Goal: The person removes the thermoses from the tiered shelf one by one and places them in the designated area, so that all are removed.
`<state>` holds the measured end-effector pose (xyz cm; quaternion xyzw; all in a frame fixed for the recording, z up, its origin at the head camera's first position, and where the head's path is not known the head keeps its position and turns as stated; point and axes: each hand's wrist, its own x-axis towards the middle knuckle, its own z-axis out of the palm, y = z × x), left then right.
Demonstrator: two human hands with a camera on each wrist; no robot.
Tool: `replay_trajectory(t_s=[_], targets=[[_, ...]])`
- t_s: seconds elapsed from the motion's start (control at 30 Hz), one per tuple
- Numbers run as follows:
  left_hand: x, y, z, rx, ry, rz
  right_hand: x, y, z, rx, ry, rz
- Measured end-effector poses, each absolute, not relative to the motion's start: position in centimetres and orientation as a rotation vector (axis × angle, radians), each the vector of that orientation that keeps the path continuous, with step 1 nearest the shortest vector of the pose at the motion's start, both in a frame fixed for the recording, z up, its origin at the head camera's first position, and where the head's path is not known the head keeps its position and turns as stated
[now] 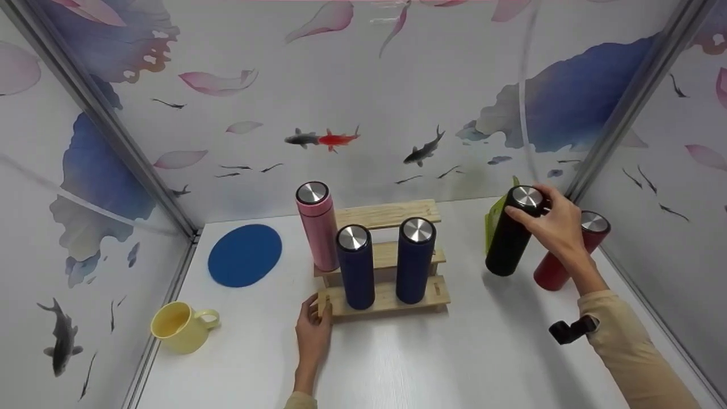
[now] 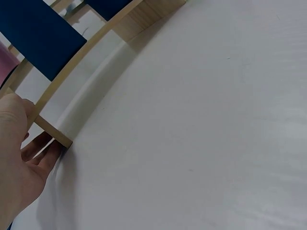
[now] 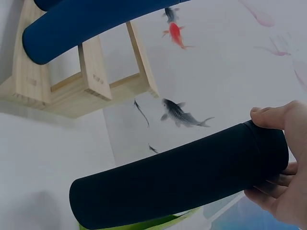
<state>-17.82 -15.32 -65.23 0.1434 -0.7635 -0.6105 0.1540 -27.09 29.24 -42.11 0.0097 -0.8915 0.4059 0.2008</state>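
Observation:
My right hand (image 1: pixel 559 224) grips a black thermos bottle (image 1: pixel 508 244) near its silver-topped lid, thumb on one side and fingers round the other. The bottle leans slightly; whether its base touches the table I cannot tell. In the right wrist view the black bottle (image 3: pixel 177 177) spans the lower part. My left hand (image 1: pixel 313 329) holds the left end of the lowest step of a wooden three-step rack (image 1: pixel 386 254), thumb on top. Two dark blue bottles (image 1: pixel 356 272) (image 1: pixel 414 264) stand on that step. A pink bottle (image 1: pixel 319 236) stands at the left of the middle step.
A red bottle (image 1: pixel 554 270) stands behind my right wrist. A yellow-green object (image 1: pixel 491 227) is partly hidden behind the black bottle. To the left lie a blue round mat (image 1: pixel 244 255) and a yellow mug (image 1: pixel 184 332). Printed panels (image 1: pixel 375 102) wall the white table in.

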Motion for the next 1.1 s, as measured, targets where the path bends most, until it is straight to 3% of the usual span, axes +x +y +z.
replay_trajectory(t_s=[1.1], targets=[[-17.8, -15.4, -65.2, 0.392, -2.183, -1.779, -26.0, 32.7, -46.3, -0.143, -2.553, 1.101]])
